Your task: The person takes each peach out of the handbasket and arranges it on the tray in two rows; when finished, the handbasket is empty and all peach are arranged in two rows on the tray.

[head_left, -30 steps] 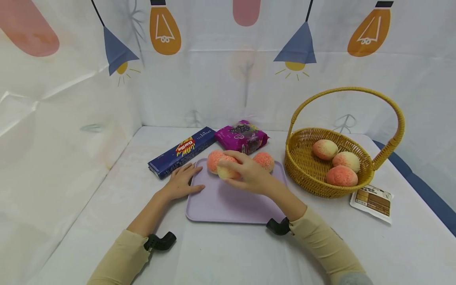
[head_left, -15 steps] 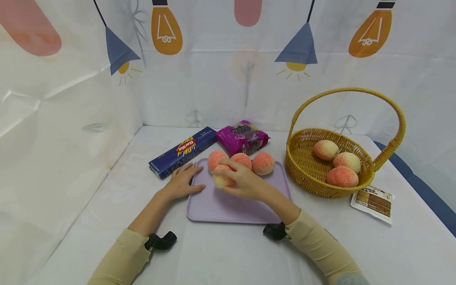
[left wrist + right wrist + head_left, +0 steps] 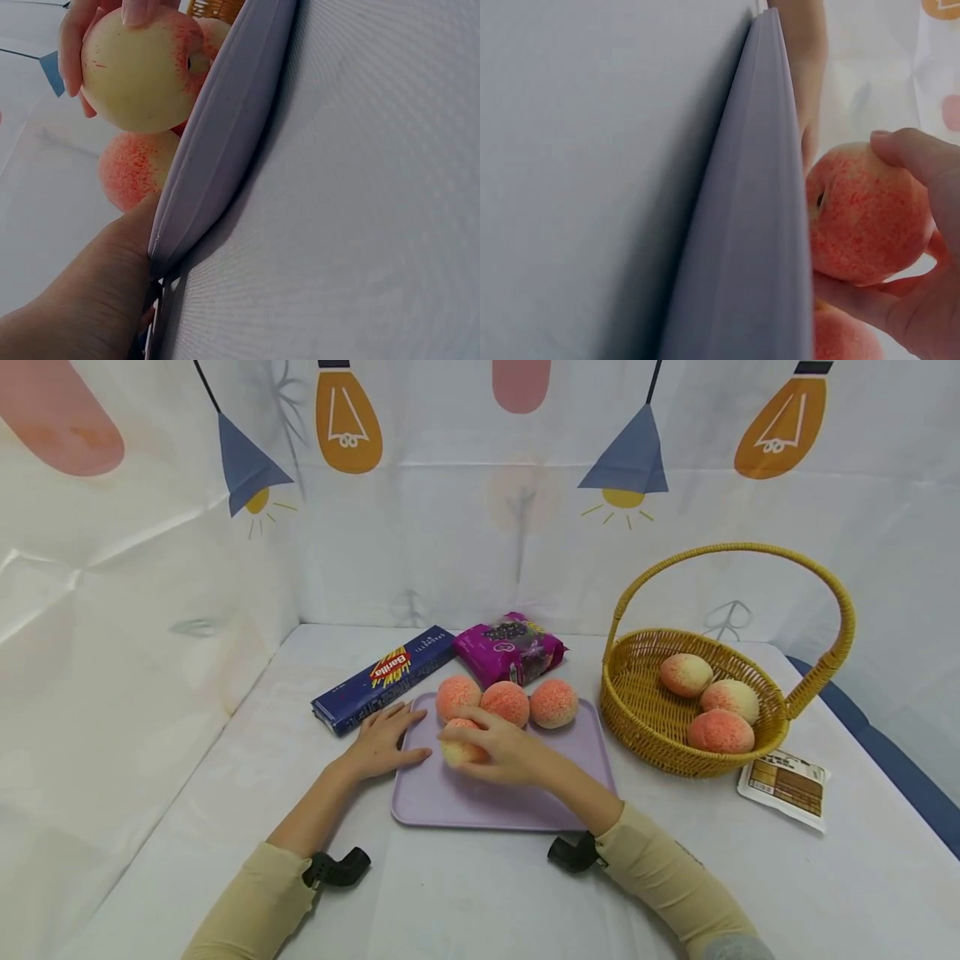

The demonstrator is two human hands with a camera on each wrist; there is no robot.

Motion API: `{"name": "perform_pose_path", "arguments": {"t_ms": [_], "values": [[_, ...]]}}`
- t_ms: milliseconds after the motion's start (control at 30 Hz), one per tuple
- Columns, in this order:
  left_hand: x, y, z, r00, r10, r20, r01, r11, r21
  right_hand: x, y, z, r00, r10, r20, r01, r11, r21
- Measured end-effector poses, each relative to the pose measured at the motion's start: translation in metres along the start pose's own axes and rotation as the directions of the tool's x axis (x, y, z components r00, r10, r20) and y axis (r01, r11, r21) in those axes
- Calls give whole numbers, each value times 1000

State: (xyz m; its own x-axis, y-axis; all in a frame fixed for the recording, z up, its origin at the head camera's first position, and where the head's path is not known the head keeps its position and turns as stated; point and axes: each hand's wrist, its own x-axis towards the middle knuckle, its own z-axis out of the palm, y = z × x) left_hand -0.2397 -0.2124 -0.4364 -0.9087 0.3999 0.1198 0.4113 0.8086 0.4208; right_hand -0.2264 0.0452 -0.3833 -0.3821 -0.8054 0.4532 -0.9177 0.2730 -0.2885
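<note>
My right hand (image 3: 506, 752) grips a yellow and pink peach (image 3: 461, 745) over the left part of the lilac tray (image 3: 480, 806). In the right wrist view, thumb and fingers wrap round this peach (image 3: 870, 214). Along the tray's back edge sit three more peaches: a left one (image 3: 457, 696), a middle one (image 3: 506, 702) and a right one (image 3: 554, 703). My left hand (image 3: 380, 745) rests with spread fingers at the tray's left edge. In the left wrist view, its thumb side lies against the tray rim (image 3: 217, 142), with the held peach (image 3: 139, 71) above.
A wicker basket (image 3: 637, 731) with a tall handle holds three peaches (image 3: 722, 732) at the right. Beside it lies a brown and white packet (image 3: 786, 787). Behind the tray are a blue spaghetti box (image 3: 384, 678) and a purple bag (image 3: 510, 647).
My right hand has brought the held peach left and toward me, away from the back row, uncovering the middle peach. The left hand has stayed put.
</note>
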Motion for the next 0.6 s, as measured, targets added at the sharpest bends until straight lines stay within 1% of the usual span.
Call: {"name": "perform_pose_path", "arguments": {"t_ms": [133,367,600], "values": [[0,0,0,1000,2,-2,-2,1000,0,-1,-2,4,1000,8,27,-8,1000,2],[0,1,0,1000,-3,8,3,1000,8,-3,-3,8,993,61,102,-62,998,3],[0,0,-1,1000,1,9,-1,1000,10,-3,-6,9,992,50,115,-47,998,-28]]}}
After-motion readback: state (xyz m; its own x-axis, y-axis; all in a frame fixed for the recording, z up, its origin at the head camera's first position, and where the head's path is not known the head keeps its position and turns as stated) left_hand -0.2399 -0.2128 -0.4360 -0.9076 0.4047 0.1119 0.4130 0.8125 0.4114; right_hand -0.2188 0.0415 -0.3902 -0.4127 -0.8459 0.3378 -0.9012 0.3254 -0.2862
